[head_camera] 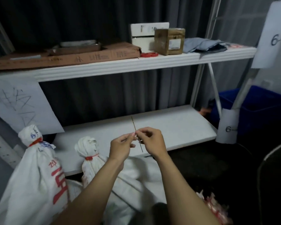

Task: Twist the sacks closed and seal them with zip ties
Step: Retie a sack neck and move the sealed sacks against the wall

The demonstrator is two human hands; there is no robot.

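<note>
Left hand (pixel 122 146) and right hand (pixel 151 142) both pinch a thin dark plastic zip tie (pixel 134 124) held upright, probably readying it for the loose white fabric sack (pixel 136 176) at 6 o'clock below them, with red-tied white sacks (pixel 37 168) at 8 o'clock.

Open room is found above the lower shelf (pixel 177 125) at centre right; the lower left is blocked by a tall tied sack (pixel 36 172) and a smaller tied sack (pixel 90 161).
</note>
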